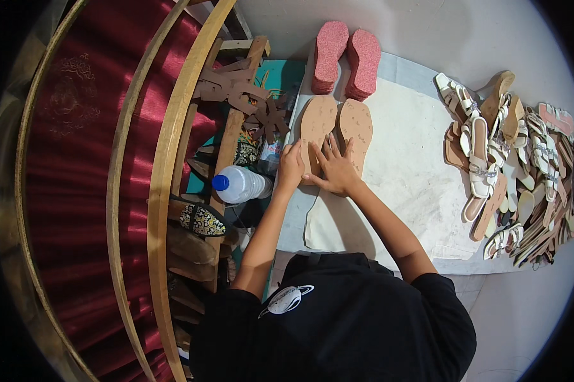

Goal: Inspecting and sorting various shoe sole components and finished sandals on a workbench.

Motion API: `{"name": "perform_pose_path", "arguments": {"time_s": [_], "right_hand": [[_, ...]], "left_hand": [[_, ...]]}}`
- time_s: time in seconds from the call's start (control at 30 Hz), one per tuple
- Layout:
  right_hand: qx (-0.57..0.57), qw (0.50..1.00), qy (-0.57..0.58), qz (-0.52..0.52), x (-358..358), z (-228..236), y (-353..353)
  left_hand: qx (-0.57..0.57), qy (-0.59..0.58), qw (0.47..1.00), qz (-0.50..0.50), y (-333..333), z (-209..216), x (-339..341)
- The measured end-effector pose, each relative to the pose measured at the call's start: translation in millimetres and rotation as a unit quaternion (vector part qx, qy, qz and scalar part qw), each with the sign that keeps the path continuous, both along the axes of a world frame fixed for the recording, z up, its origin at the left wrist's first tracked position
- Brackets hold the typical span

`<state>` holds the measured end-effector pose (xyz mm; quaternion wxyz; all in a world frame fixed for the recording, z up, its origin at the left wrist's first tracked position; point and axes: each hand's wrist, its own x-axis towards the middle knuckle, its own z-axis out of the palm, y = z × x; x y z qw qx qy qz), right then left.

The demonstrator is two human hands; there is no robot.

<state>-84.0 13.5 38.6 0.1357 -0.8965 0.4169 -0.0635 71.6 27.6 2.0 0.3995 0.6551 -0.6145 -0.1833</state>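
Note:
Two tan shoe insoles lie side by side on the table in front of me, the left insole (318, 118) and the right insole (356, 121), both with small dark marks. Along the outer edge of the left one, my left hand (291, 167) is closed, its fingers bent against the side. My right hand (338, 169) lies over the lower part of the pair with its fingers spread, the thumb reaching across to the left insole. Whether more layers sit beneath the tan insoles is hard to tell. Just beyond them stand two stacks of pink sole pieces (331, 51).
A pale sheet (414, 172) covers much of the table (401, 67). Sandals (480, 146) and loose soles are heaped at the right. On the left are a blue-capped bottle (242, 184), brown cut pieces (236, 89), a wooden rack (233, 134) with shoes, and red curtain fabric (77, 159).

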Motion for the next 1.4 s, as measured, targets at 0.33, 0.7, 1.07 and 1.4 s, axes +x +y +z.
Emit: {"name": "perform_pose_path", "arguments": {"time_s": [0.33, 0.7, 1.07, 1.4], "right_hand": [[-0.006, 1.000, -0.011, -0.009, 4.2, -4.6, -1.7], [-0.022, 0.997, 0.024, -0.069, 4.0, -3.0, 4.2], [-0.089, 0.982, -0.041, -0.160, -69.5, 9.6, 62.3], [-0.102, 0.928, -0.063, -0.353, -202.2, 4.0, 131.7]], "left_hand": [[0.020, 0.007, 1.000, 0.000, 2.5, -2.4, 0.4], [0.067, -0.033, 0.997, 0.004, 8.8, 2.4, -2.3], [-0.048, -0.104, 0.993, -0.037, 42.2, 50.6, -75.7], [-0.038, -0.065, 0.958, -0.276, 74.1, 45.9, -219.6]]}}
